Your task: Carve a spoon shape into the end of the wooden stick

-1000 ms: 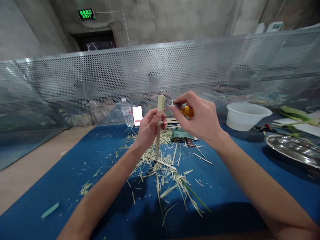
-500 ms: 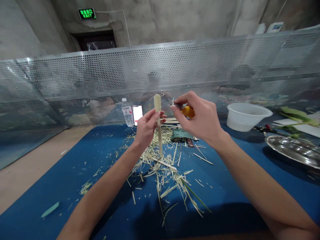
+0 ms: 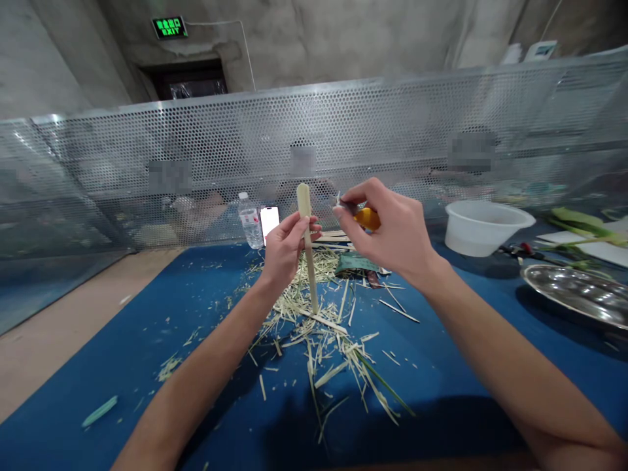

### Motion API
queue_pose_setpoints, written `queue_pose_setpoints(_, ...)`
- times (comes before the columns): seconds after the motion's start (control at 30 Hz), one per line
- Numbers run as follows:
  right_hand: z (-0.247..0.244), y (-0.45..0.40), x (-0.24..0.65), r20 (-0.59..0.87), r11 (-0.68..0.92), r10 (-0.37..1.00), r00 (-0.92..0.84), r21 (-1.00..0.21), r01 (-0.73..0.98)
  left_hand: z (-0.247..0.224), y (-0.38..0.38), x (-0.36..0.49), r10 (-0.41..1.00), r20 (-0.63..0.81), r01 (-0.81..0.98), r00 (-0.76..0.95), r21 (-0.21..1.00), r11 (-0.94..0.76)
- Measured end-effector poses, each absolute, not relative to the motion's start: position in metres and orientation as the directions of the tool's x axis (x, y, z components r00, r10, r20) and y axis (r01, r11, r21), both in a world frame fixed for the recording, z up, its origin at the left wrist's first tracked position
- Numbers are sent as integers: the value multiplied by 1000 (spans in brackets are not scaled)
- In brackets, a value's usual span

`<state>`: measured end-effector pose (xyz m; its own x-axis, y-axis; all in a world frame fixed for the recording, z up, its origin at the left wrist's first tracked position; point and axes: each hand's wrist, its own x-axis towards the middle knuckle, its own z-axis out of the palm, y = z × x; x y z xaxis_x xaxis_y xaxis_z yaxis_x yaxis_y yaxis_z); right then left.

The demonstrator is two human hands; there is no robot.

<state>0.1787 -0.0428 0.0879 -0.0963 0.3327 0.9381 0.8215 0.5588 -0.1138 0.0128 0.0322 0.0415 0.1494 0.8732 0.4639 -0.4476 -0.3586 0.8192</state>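
A pale, flat stick (image 3: 304,199) with a rounded top stands nearly upright, its lower end over a heap of shavings (image 3: 318,271). My left hand (image 3: 287,247) pinches it just below the top. To the right, my right hand (image 3: 387,222) holds a knife with an orange handle (image 3: 367,219); its fingers are closed, and a small whitish shaving shows at the fingertips. The blade is mostly hidden. The knife and the stick are apart.
Behind the hands are a water bottle (image 3: 250,222), a lit phone (image 3: 269,222) and a perforated metal screen (image 3: 343,131). At the right lie a white bowl (image 3: 478,229), a steel tray (image 3: 579,294) and green leaves (image 3: 579,226). A teal piece (image 3: 100,411) lies at the lower left.
My left hand and the top of the stick have shifted slightly left, so the stick leans a little more. My right hand has barely moved.
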Motion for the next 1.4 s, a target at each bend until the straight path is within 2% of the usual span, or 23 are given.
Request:
queue_pose_setpoints(0.6,87,-42,179,935,558,342,-99,-117,821,44,31,14,890,444,-453,104,818,-355)
queue_pose_setpoints(1.4,86,-40,181,935,532,340,-100,-103,841,42,31,13,873,469,-419,134,825,-379)
